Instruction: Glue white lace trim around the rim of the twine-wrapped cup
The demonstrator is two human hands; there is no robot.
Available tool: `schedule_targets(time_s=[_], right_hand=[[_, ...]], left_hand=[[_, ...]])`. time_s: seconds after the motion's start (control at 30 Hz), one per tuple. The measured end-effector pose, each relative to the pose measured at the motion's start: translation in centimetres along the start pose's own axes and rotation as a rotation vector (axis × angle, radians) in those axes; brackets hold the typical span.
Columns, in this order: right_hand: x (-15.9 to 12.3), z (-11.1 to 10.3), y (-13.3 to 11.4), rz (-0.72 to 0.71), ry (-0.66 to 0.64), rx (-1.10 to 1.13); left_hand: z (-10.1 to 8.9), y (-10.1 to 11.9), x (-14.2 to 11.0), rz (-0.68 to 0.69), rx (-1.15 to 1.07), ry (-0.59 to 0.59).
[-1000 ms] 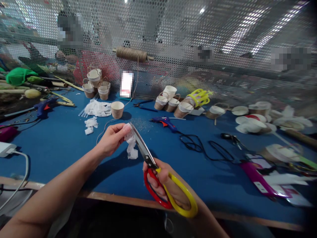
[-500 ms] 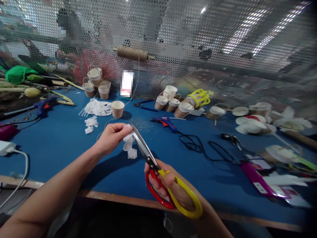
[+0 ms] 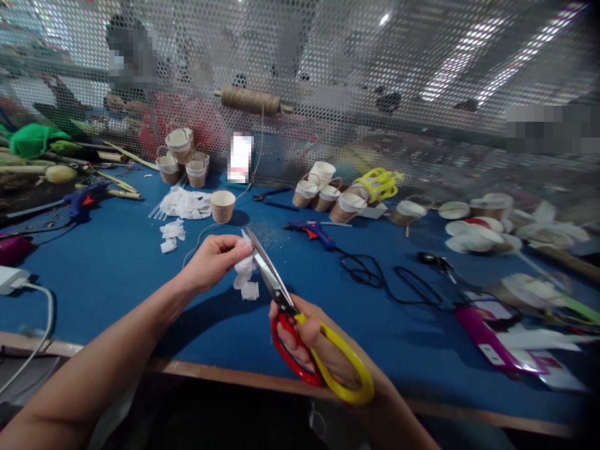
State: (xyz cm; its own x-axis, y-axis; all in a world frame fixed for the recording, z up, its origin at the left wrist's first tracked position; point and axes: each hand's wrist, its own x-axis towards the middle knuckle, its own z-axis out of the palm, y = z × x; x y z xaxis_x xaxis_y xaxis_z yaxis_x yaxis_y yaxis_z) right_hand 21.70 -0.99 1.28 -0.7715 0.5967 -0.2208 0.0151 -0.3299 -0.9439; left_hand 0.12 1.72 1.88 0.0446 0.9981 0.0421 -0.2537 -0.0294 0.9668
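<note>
My left hand (image 3: 213, 259) pinches a crumpled strip of white lace (image 3: 246, 278) above the blue table (image 3: 117, 269). My right hand (image 3: 319, 353) grips a pair of scissors (image 3: 300, 325) with one red and one yellow handle loop. The steel blades point up and left, nearly closed, with their tips against the lace beside my left fingertips. The lower end of the lace hangs free under the blades.
Small paper cups with twine handles (image 3: 180, 159) stand at the back left, more cups (image 3: 323, 190) at centre. A single cup (image 3: 222, 206), lace scraps (image 3: 185, 203), a blue glue gun (image 3: 314, 232), black cords (image 3: 375, 275), a twine spool (image 3: 249, 100) and a perforated screen lie around. A person sits behind the screen.
The scissors have shifted slightly up and left and the blades have come closer together on the lace. My left hand holds almost the same place.
</note>
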Motion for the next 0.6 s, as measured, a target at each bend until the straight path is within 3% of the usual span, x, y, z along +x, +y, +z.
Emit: schedule_targets(time_s=[0.33, 0.6], right_hand=[[0.4, 0.3, -0.4, -0.049, 0.082, -0.12], [0.1, 1.1, -1.5, 0.027, 0.185, -0.202]], left_hand=[[0.0, 0.1, 0.0, -0.023, 0.015, 0.001], [-0.1, 0.2, 0.1, 0.004, 0.11, -0.027]])
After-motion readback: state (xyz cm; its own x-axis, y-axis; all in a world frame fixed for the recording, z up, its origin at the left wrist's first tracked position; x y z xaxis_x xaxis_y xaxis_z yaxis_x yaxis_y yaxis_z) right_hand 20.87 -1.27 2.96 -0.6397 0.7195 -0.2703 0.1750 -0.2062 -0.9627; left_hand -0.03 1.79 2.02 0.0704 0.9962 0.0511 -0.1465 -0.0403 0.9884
